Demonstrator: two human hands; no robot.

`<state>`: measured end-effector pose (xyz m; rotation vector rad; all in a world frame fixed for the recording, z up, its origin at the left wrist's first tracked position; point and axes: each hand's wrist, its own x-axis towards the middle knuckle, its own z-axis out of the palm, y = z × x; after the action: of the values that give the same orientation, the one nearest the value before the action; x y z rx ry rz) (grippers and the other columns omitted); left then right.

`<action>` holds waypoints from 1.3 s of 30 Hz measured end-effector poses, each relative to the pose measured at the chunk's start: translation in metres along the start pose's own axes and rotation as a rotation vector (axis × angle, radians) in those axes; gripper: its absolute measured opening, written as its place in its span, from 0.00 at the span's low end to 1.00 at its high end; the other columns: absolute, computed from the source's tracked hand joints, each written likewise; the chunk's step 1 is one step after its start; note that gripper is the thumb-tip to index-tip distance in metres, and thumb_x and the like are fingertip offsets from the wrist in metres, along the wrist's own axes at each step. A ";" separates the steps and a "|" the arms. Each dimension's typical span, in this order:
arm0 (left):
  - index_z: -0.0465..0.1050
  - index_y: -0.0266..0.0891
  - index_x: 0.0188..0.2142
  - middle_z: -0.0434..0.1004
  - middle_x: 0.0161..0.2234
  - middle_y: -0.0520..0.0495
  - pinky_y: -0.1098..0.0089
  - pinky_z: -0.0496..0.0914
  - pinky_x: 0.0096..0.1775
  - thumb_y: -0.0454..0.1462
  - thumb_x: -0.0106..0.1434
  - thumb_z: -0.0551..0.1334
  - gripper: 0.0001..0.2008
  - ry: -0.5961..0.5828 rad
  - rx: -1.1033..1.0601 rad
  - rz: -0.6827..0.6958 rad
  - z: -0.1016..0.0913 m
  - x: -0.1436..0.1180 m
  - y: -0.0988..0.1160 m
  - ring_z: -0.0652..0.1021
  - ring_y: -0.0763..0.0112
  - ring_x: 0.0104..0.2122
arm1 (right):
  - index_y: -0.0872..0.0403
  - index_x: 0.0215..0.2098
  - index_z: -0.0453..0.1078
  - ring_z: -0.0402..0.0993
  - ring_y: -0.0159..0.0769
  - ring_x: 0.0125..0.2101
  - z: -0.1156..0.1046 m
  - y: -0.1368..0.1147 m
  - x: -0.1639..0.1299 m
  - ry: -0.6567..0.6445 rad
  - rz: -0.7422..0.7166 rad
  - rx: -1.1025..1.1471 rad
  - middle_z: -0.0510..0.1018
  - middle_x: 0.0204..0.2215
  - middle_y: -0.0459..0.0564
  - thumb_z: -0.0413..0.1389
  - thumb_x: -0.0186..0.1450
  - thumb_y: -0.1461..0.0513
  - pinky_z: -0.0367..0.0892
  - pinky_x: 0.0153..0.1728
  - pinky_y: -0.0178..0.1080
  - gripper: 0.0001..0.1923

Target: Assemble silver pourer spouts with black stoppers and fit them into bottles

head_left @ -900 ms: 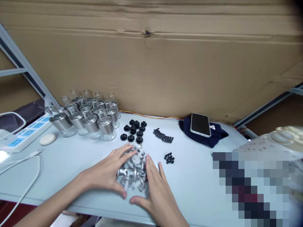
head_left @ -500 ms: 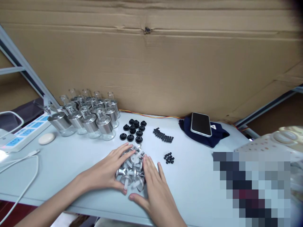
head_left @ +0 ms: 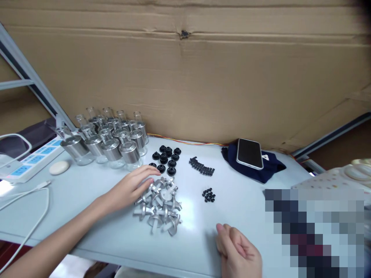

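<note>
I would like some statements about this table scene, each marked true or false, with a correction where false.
1. The left hand touches the pile of silver metal parts. True.
2. The right hand rests on that pile. False: it lies apart, near the table's front edge.
3. The phone lies on a dark blue cloth. True.
4. The glass bottles stand right of the phone. False: they stand far left of it.
5. The black round caps lie between the bottles and the phone. True.
</note>
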<state>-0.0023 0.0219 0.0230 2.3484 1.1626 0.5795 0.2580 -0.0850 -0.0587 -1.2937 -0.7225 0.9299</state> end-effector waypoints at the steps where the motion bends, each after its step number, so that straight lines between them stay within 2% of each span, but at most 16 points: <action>1: 0.67 0.40 0.49 0.70 0.50 0.44 0.66 0.65 0.52 0.38 0.71 0.46 0.15 -0.020 0.014 0.020 -0.001 0.010 -0.001 0.72 0.65 0.50 | 0.50 0.18 0.40 0.43 0.26 0.17 0.000 0.000 -0.001 -0.003 0.022 0.025 0.44 0.16 0.36 0.63 0.57 0.53 0.46 0.18 0.33 0.32; 6: 0.69 0.38 0.48 0.74 0.44 0.45 0.66 0.68 0.44 0.34 0.70 0.48 0.13 -0.142 0.272 0.111 0.006 0.053 -0.004 0.75 0.65 0.43 | 0.50 0.16 0.42 0.39 0.25 0.16 0.004 -0.006 -0.003 -0.090 0.068 0.183 0.41 0.16 0.36 0.53 0.63 0.45 0.44 0.16 0.33 0.31; 9: 0.71 0.38 0.45 0.75 0.42 0.44 0.67 0.67 0.41 0.34 0.69 0.51 0.12 -0.192 0.389 0.161 0.012 0.063 -0.001 0.75 0.64 0.40 | 0.51 0.15 0.44 0.40 0.25 0.16 0.006 -0.010 -0.002 -0.069 0.077 0.218 0.43 0.16 0.36 0.54 0.63 0.45 0.44 0.16 0.33 0.30; 14: 0.73 0.35 0.40 0.74 0.35 0.44 0.67 0.66 0.38 0.33 0.68 0.53 0.10 -0.213 0.453 0.190 0.013 0.061 0.005 0.74 0.63 0.37 | 0.51 0.16 0.44 0.41 0.25 0.17 0.005 -0.010 -0.001 -0.073 0.098 0.257 0.43 0.16 0.36 0.54 0.63 0.46 0.45 0.17 0.33 0.30; 23: 0.74 0.36 0.34 0.73 0.33 0.45 0.69 0.65 0.35 0.33 0.68 0.53 0.11 -0.256 0.497 0.227 0.011 0.063 0.006 0.73 0.66 0.35 | 0.51 0.16 0.46 0.42 0.26 0.16 0.006 -0.011 -0.001 -0.057 0.090 0.265 0.44 0.17 0.36 0.53 0.63 0.46 0.47 0.16 0.32 0.29; 28: 0.74 0.36 0.34 0.73 0.33 0.46 0.69 0.64 0.35 0.34 0.68 0.53 0.11 -0.285 0.492 0.219 0.009 0.063 0.004 0.73 0.66 0.34 | 0.52 0.19 0.52 0.40 0.26 0.16 0.006 -0.013 0.002 -0.019 0.122 0.321 0.45 0.17 0.36 0.52 0.64 0.46 0.46 0.15 0.30 0.25; 31: 0.74 0.35 0.35 0.73 0.34 0.45 0.68 0.64 0.36 0.35 0.69 0.52 0.12 -0.282 0.480 0.192 0.009 0.063 0.004 0.74 0.65 0.34 | 0.52 0.20 0.55 0.41 0.26 0.16 0.007 -0.013 0.002 -0.030 0.125 0.249 0.47 0.17 0.36 0.52 0.64 0.46 0.45 0.15 0.30 0.24; 33: 0.73 0.35 0.40 0.74 0.36 0.44 0.67 0.65 0.38 0.37 0.71 0.49 0.14 -0.261 0.471 0.171 0.009 0.061 0.006 0.74 0.64 0.36 | 0.53 0.20 0.56 0.44 0.26 0.16 0.010 -0.012 0.000 -0.047 0.087 0.109 0.49 0.17 0.37 0.52 0.64 0.46 0.45 0.15 0.30 0.24; 35: 0.70 0.36 0.49 0.73 0.42 0.42 0.64 0.66 0.43 0.40 0.72 0.46 0.18 -0.211 0.421 0.130 0.010 0.054 0.009 0.73 0.62 0.41 | 0.53 0.24 0.61 0.54 0.28 0.19 0.015 -0.010 -0.004 -0.064 -0.021 -0.068 0.57 0.19 0.40 0.54 0.63 0.47 0.55 0.19 0.32 0.20; 36: 0.66 0.36 0.54 0.72 0.46 0.41 0.62 0.65 0.47 0.43 0.72 0.45 0.20 -0.190 0.375 0.107 0.010 0.049 0.009 0.72 0.60 0.45 | 0.53 0.29 0.65 0.61 0.32 0.24 0.017 -0.009 -0.007 -0.083 -0.096 -0.153 0.64 0.23 0.43 0.54 0.63 0.48 0.61 0.25 0.34 0.17; 37: 0.61 0.36 0.58 0.69 0.51 0.39 0.60 0.64 0.50 0.46 0.71 0.45 0.22 -0.177 0.320 0.085 0.010 0.043 0.010 0.70 0.58 0.49 | 0.52 0.36 0.67 0.67 0.36 0.31 0.018 -0.009 -0.008 -0.114 -0.175 -0.232 0.69 0.29 0.47 0.54 0.63 0.48 0.65 0.33 0.37 0.16; 39: 0.55 0.38 0.61 0.61 0.58 0.38 0.56 0.60 0.56 0.51 0.69 0.46 0.28 -0.177 0.207 0.045 0.010 0.029 0.008 0.64 0.55 0.57 | 0.50 0.49 0.64 0.66 0.44 0.47 0.018 -0.010 -0.008 -0.211 -0.317 -0.373 0.70 0.46 0.53 0.52 0.64 0.49 0.62 0.48 0.45 0.19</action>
<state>0.0248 0.0393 0.0243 2.5448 1.1383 0.2693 0.2404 -0.0834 -0.0454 -1.3604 -1.2730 0.6974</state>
